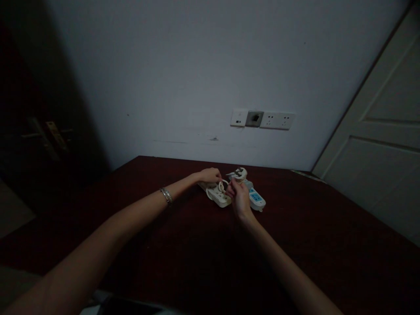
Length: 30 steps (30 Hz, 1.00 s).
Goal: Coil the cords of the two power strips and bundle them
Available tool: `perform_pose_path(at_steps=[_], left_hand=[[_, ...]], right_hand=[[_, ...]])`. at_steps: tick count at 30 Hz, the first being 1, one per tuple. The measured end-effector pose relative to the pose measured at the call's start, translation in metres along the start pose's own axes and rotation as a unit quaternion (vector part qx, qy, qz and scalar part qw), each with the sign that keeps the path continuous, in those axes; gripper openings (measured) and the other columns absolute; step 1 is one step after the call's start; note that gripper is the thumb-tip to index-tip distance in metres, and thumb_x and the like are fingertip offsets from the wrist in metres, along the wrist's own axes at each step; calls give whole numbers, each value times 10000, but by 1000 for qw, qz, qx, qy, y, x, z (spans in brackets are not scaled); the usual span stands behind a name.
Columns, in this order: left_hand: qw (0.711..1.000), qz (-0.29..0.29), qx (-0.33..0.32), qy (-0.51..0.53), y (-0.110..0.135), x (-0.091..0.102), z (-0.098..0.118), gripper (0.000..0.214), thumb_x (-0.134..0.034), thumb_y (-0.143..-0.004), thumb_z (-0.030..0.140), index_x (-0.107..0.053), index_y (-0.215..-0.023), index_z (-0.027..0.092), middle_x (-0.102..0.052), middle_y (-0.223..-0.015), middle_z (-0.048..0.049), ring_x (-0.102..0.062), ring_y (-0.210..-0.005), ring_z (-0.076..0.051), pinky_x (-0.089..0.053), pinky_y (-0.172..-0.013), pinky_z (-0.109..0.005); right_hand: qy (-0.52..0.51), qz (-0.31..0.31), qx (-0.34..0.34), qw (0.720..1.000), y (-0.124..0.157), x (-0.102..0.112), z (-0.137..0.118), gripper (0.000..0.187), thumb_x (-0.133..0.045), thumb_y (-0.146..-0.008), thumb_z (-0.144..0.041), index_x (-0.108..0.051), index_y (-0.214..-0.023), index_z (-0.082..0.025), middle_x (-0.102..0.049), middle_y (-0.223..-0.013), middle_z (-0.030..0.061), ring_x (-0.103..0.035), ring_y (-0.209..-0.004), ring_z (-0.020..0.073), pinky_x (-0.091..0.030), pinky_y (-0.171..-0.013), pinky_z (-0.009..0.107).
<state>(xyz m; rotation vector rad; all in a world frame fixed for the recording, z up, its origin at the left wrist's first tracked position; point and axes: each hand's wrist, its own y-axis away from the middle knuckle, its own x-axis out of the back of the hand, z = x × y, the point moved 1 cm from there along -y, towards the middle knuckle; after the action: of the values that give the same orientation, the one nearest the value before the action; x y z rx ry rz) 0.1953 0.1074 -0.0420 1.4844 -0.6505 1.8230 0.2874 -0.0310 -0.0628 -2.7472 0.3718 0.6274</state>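
A cream power strip [218, 195] lies on the dark red-brown table [311, 218], and beside it on the right sits a white strip with blue sockets [256, 199]. My left hand [209, 176] rests closed on the far end of the cream strip, fingers pinched on its white cord [222, 187]. A silver bracelet [166, 195] circles that wrist. My right hand [239, 197] is closed on a white plug [239, 174], held prongs-up just above the two strips.
A row of wall sockets and a switch [262, 119] is set in the white wall behind the table. A white panelled door [380, 144] stands at the right. A dark door with a brass handle [54, 135] is at the left.
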Motion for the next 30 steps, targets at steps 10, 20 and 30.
perform_pose_path(at_steps=[10,20,30], left_hand=[[989,80,70,-103,9,-7,29,275,-483,-803,314,-664,-886,124,-661,-949,-174,-591,-967,-281,-345,-900,-437],[997,79,15,18,16,-6,8,291,-559,-756,268,-630,-1013,152,-669,-990,-71,-615,-885,-161,-442,-778,-240],[978,-12,-103,183,43,16,-17,492,-432,-640,70,-602,-1098,120,-628,-1111,-81,-559,-1017,-168,-397,-904,-275]], right_hand=[[134,-53,97,985,33,-1,2,116,-559,-745,-281,-592,-812,-193,-612,-873,14,-541,-873,173,-410,-861,300],[107,9,65,992,37,16,13,179,-556,-728,-334,-534,-816,-180,-583,-811,5,-527,-744,149,-420,-703,270],[95,-58,56,992,30,10,1,194,-569,-730,-347,-451,-716,-194,-409,-576,-59,-345,-518,88,-300,-508,229]])
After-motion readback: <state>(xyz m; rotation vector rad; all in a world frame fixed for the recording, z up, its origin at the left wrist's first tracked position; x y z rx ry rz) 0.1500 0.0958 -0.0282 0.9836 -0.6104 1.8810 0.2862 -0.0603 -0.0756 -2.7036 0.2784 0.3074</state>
